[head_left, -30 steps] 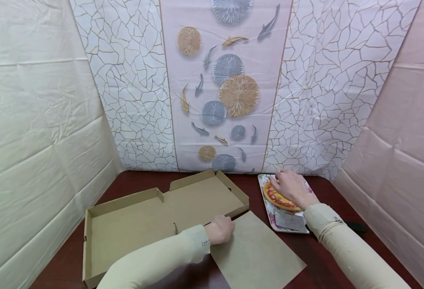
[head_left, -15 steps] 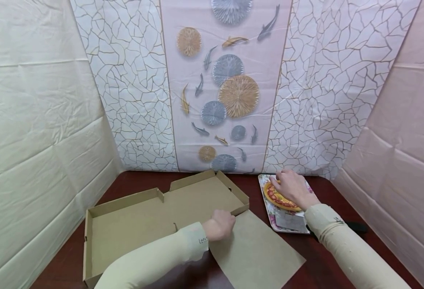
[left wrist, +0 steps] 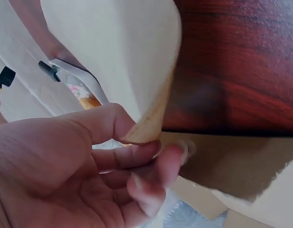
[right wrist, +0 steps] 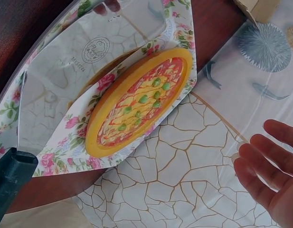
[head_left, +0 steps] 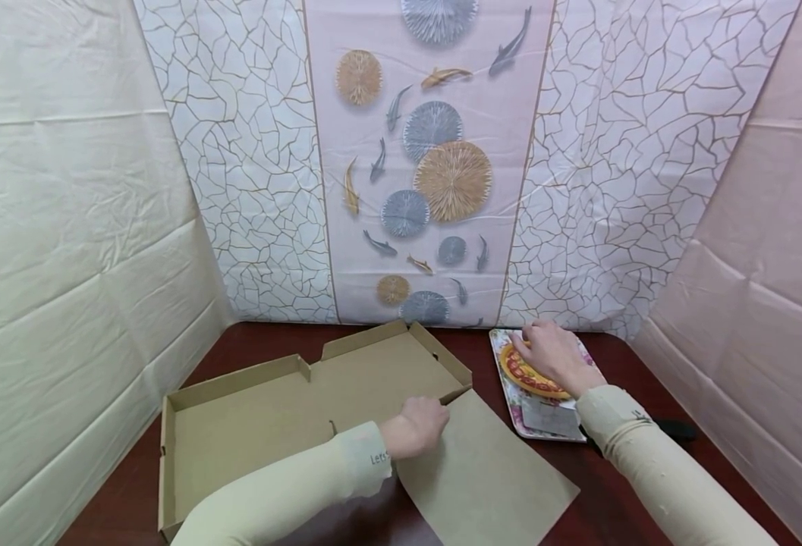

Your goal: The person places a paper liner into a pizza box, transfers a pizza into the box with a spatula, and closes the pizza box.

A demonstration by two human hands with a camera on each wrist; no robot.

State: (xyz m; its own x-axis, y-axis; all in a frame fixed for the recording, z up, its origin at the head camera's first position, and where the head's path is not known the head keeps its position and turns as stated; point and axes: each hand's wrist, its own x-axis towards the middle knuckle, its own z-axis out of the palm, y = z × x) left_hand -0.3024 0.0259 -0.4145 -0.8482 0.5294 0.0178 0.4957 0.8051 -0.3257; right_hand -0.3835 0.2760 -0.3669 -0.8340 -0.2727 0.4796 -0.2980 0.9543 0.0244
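Note:
My left hand pinches one corner of a brown paper sheet between thumb and fingers. In the left wrist view the pinched corner of the paper is bent up off the dark red table. An open cardboard pizza box lies just beyond this hand, its near wall by the knuckles. Over at the right, my right hand hovers above a small pizza, fingers relaxed and holding nothing. That pizza rests on a floral tray, beside a broad flat metal blade with a dark handle.
The box lies unfolded across the left and centre of the table, low walls standing. A patterned cloth hangs behind the table, and pale cloth sides close in both flanks. The blade's handle sticks out past the tray's right side.
My left hand has shifted slightly left and away from me, drawing the paper's far corner up against the box edge; the sheet's left edge now curls. My right hand stays over the pizza.

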